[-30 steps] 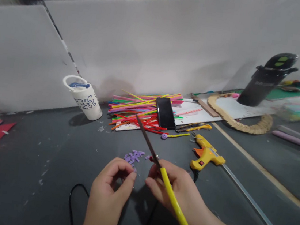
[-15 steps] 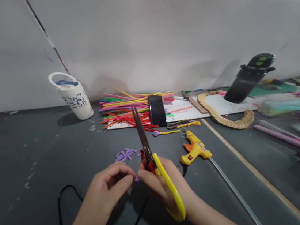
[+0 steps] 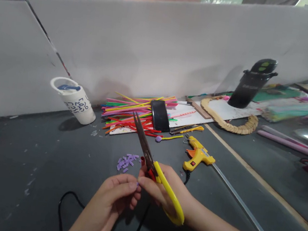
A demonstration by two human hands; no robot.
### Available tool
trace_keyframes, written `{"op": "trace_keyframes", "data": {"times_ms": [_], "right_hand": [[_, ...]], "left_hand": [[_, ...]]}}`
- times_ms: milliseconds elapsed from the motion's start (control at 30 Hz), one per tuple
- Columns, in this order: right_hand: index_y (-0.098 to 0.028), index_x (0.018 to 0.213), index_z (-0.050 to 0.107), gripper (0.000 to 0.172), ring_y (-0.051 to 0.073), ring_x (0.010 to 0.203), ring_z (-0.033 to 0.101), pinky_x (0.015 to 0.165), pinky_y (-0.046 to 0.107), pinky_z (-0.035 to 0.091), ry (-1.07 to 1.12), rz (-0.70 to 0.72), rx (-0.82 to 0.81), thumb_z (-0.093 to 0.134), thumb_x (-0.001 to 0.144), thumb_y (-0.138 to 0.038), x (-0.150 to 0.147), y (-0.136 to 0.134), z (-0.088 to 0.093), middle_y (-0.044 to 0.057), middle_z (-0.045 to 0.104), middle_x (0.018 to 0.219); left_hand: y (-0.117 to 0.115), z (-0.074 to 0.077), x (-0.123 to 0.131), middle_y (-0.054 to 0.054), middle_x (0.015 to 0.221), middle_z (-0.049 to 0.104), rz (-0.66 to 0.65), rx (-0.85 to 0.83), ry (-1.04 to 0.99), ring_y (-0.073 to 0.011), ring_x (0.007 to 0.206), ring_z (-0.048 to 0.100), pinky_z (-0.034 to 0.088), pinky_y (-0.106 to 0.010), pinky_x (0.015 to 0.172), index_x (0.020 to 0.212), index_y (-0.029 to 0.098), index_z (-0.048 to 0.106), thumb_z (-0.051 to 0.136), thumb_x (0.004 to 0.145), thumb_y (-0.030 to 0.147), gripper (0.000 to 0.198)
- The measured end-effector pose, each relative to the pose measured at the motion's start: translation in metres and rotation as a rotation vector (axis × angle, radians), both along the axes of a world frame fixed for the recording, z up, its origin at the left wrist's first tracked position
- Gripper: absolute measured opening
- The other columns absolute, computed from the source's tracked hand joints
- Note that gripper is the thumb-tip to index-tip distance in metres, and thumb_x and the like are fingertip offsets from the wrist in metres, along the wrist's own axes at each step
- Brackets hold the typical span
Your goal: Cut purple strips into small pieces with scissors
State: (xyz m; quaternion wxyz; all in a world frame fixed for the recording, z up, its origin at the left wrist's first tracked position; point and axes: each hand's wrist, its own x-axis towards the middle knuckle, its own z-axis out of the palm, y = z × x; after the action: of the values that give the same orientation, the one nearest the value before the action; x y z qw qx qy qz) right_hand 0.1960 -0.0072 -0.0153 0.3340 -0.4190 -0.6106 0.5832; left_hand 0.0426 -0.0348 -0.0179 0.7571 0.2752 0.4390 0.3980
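My right hand (image 3: 166,185) holds a pair of scissors (image 3: 149,152) with yellow handles, the dark blades pointing up and away to the left. Close against its fingertips, my left hand (image 3: 116,194) pinches a tiny purple piece (image 3: 137,184), mostly hidden by the fingers. Just beyond the hands, a small heap of cut purple pieces (image 3: 127,162) lies on the dark table (image 3: 49,177). A little purple ball on a yellow-green stem (image 3: 165,138) rests farther back.
Colourful pipe cleaners (image 3: 126,108) lie at the back with a phone (image 3: 160,115) on them. A yellow glue gun (image 3: 200,155) with a long clear glue stick lies right. A white cup (image 3: 79,102), black bottle (image 3: 251,84) and black cable (image 3: 63,198) are also around.
My left fingers have closed in against the right fingertips, covering more of the purple piece. The scissors stay in my right hand, and the camera view has shifted slightly.
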Motion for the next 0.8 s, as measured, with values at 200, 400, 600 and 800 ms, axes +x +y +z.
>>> {"op": "trace_keyframes", "data": {"times_ms": [200,400,600,800], "right_hand": [[-0.017,0.07,0.048,0.015,0.005,0.035,0.036,0.035,0.015,0.031,0.073,-0.08,-0.116,0.049,0.079,-0.028,-0.0001,0.0028,0.0012,-0.009,0.039,0.043],[-0.017,0.068,0.049,0.008,0.004,0.034,0.035,0.033,0.014,0.029,0.018,-0.072,-0.125,0.052,0.073,-0.022,-0.0006,0.0034,0.0076,-0.008,0.042,0.045],[-0.016,0.068,0.051,0.002,0.004,0.038,0.037,0.036,0.014,0.03,0.01,-0.058,-0.026,0.051,0.07,-0.016,-0.0024,0.0003,0.0025,-0.006,0.048,0.054],[-0.016,0.064,0.05,0.005,0.006,0.049,0.038,0.047,0.015,0.033,-0.084,-0.035,0.146,0.05,0.067,-0.011,-0.0003,-0.0007,0.0005,-0.006,0.044,0.054]], "left_hand": [[0.002,0.0018,0.0008,-0.001,0.063,0.057,0.028,0.038,0.021,-0.0073,0.056,0.047,0.037,-0.017,0.056,0.066,0.012,0.065,0.063,0.074,0.014,0.008],[0.0027,0.0024,-0.0003,0.0,0.063,0.057,0.024,0.057,0.055,-0.0076,0.057,0.047,0.037,-0.017,0.058,0.066,0.013,0.064,0.064,0.073,0.017,0.008],[0.0001,0.0026,0.0006,0.001,0.06,0.055,0.007,0.097,0.093,-0.0085,0.057,0.045,0.035,-0.019,0.057,0.063,0.013,0.063,0.066,0.071,0.019,0.011],[0.0016,0.0037,-0.0007,-0.001,0.067,0.061,0.004,0.205,0.336,-0.0125,0.065,0.049,0.035,-0.023,0.063,0.069,0.015,0.065,0.066,0.069,0.021,0.005]]}}
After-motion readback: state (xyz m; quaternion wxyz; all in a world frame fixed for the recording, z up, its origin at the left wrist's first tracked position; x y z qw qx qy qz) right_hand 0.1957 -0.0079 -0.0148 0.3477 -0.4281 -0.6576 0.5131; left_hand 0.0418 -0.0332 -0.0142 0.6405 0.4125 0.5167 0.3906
